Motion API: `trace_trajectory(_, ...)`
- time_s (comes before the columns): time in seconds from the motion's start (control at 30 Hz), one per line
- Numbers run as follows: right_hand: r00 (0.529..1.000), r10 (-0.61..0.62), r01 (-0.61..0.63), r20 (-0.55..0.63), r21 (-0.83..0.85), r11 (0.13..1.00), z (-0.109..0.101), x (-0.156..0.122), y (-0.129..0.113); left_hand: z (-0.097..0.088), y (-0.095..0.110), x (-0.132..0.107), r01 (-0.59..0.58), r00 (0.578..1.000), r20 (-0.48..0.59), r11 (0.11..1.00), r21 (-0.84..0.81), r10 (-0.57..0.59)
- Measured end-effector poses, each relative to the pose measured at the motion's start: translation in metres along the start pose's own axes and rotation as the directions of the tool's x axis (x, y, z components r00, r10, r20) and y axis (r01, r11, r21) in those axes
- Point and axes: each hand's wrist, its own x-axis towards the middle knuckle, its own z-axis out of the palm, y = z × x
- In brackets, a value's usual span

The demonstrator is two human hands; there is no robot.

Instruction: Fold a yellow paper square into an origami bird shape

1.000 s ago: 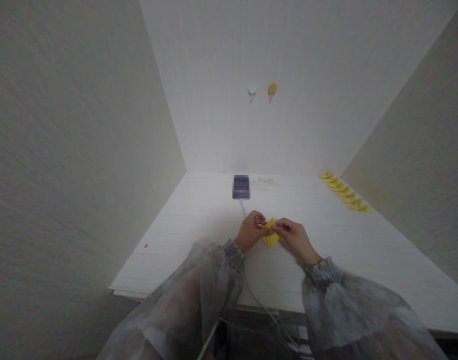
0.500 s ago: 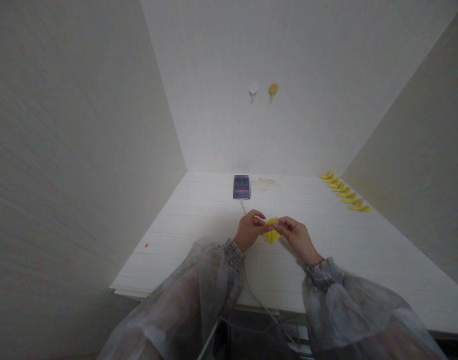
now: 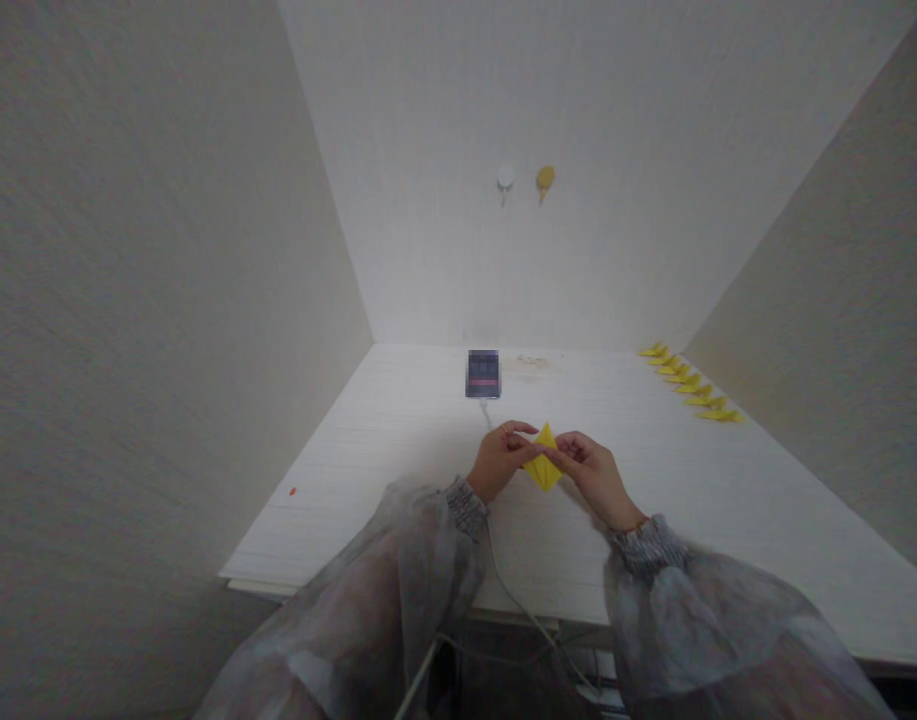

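A piece of folded yellow paper point(image 3: 545, 476), diamond-shaped with a point at the top and bottom, is held between my two hands above the white table. My left hand point(image 3: 497, 460) pinches its left side, thumb across the front. From the right, my right hand point(image 3: 589, 474) grips it the same way, and the two thumb tips nearly meet over its middle. Both thumbs and the fingers behind hide part of the paper. Translucent sleeves with gathered grey cuffs cover my arms.
Several folded yellow paper pieces point(image 3: 690, 384) stand in a row along the table's right edge. A phone-like device point(image 3: 483, 374) with a pale cable point(image 3: 503, 578) lies at the back. A small orange-red bit point(image 3: 293, 491) is at the left. Two hooks point(image 3: 546, 178) hang on the back wall.
The top of the yellow paper now rises to a sharp point between my hands, where it was lower and flatter before. My hands have barely moved.
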Motion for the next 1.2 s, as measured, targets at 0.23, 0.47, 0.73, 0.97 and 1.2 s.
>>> trace_trajectory(0.23, 0.997, -0.007, -0.008, 0.082, 0.178, 0.984, 0.0029, 0.0002, 0.0027, -0.0005, -0.0016, -0.0006, -0.008, 1.0, -0.018, 1.0, -0.018, 0.008)
trace_trajectory(0.47, 0.998, -0.015, 0.009, 0.068, 0.079, 0.997, 0.0008, -0.0008, 0.0028, 0.0006, -0.003, -0.0003, -0.004, 1.0, -0.028, 1.0, -0.031, 0.003)
trace_trajectory(0.73, 0.997, -0.047, 0.05, 0.056, -0.037, 0.998, -0.0021, -0.0018, -0.0016, -0.0023, -0.008, 0.0022, -0.074, 0.993, -0.089, 0.995, 0.072, 0.08)
trace_trajectory(0.97, 1.0, 0.009, -0.011, 0.016, 0.149, 0.989, 0.0028, -0.0006, -0.0019, 0.0009, -0.0053, -0.0006, -0.107, 0.991, -0.074, 0.99, 0.092, 0.114)
trace_trajectory(1.2, 0.998, -0.064, 0.063, 0.013, 0.075, 0.995, 0.0017, -0.0022, 0.0011, -0.0003, -0.009, 0.0005, -0.121, 0.991, -0.045, 0.987, 0.11, 0.127)
